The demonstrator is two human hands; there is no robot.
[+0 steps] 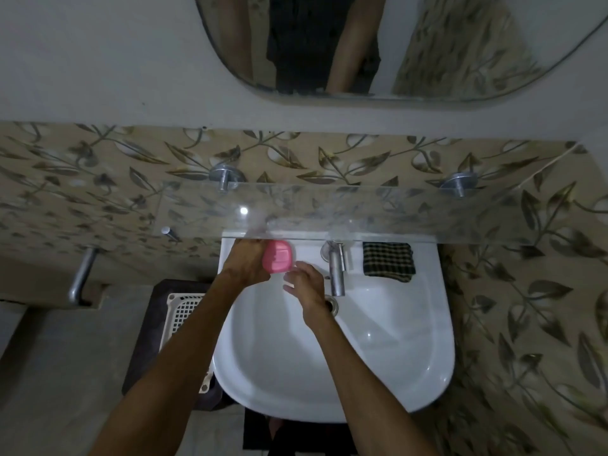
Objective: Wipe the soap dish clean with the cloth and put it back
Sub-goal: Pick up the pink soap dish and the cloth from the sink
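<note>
The soap dish [277, 257], pink and tilted on edge, sat in your left hand [245, 261], whose fingers curled round its far side, above the back left rim of the white basin [394, 357] and just under the glass shelf [329, 212]. Your right hand [304, 284] hung just beside the dish's lower right corner with fingers loosely spread and gripping nothing, though whether a fingertip touched the dish I couldn't tell. The checked cloth [388, 263] lay folded on the basin's back right ledge, beside the tap [336, 269].
</note>
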